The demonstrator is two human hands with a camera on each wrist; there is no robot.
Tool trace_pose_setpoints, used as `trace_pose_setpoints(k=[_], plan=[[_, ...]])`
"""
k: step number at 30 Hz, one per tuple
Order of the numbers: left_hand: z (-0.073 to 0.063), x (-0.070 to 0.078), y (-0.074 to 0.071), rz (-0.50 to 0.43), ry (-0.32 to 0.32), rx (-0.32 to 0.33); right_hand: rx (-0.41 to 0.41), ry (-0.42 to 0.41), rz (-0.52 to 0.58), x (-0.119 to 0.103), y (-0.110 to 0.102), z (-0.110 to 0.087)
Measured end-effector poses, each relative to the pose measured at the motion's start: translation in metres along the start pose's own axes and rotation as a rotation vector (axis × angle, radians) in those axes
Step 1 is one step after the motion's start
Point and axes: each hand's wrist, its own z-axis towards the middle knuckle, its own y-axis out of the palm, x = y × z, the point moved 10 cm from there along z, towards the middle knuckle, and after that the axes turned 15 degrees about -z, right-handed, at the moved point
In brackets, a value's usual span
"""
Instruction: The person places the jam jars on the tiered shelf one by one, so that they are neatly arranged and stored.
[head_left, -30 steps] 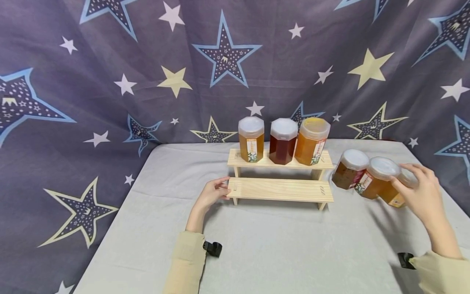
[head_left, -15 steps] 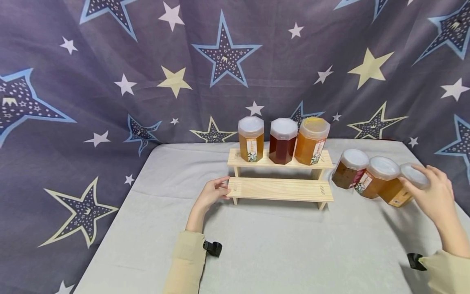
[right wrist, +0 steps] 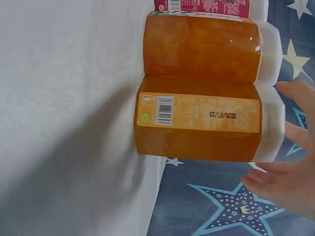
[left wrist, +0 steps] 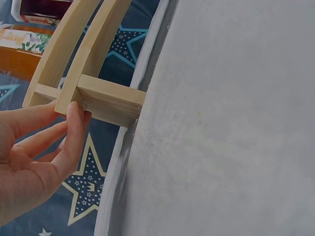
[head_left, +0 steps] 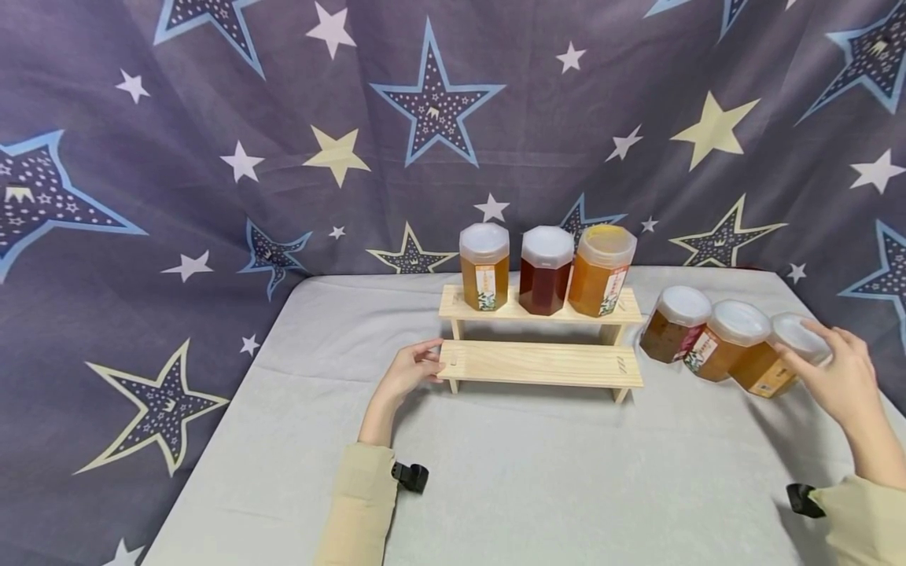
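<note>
My left hand (head_left: 409, 371) pinches the left end of the lower step of a two-tier wooden display stand (head_left: 538, 363); in the left wrist view the thumb and fingertips meet at the plank's corner. At the right, three lidded honey jars stand touching in a slanting row: a dark one (head_left: 668, 334), an amber one (head_left: 718, 346) and a front amber one (right wrist: 197, 118) with an orange label. Around the front jar's white lid (right wrist: 271, 125), my right hand (head_left: 838, 369) has loosely spread fingers, the thumb at the lid's edge. Whether every fingertip is off the lid is hidden.
On the stand's upper step are three more jars: amber (head_left: 485, 275), dark red (head_left: 545, 279) and amber with a yellowish lid (head_left: 602, 279). A pale grey cloth (head_left: 531, 472) covers the table. Behind hangs a star-patterned curtain (head_left: 538, 157).
My right hand has shifted right, off the top of the front jar's lid, showing more of it. The jars stay almost in place. My left hand and the stand have not moved.
</note>
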Motion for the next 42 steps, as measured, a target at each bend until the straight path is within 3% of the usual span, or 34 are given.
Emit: trace_pose_setpoints(k=[6, 13, 17, 25, 33, 36, 42], plan=[[0.001, 0.0, 0.0, -0.004, -0.012, 0.005, 0.022, 0.024, 0.057, 0.022, 0.014, 0.007], [0.002, 0.001, 0.001, -0.004, -0.002, -0.007, 0.078, 0.147, 0.091, 0.11, 0.07, 0.032], [0.002, 0.0, 0.001, -0.002, -0.006, -0.009, 0.045, 0.205, 0.168, 0.13, 0.088, 0.035], [0.002, 0.0, 0.0, -0.002, -0.006, -0.001, 0.072, 0.284, 0.212, 0.131, 0.09, 0.031], [0.0, -0.002, 0.003, -0.006, -0.011, -0.023, 0.181, 0.251, 0.121, 0.129, 0.08, 0.028], [-0.005, 0.003, 0.006, -0.01, -0.013, -0.033, 0.216, 0.218, 0.118, 0.125, 0.075, 0.028], [0.001, -0.002, 0.001, -0.009, -0.009, -0.013, 0.225, 0.229, 0.147, 0.065, 0.032, 0.006]])
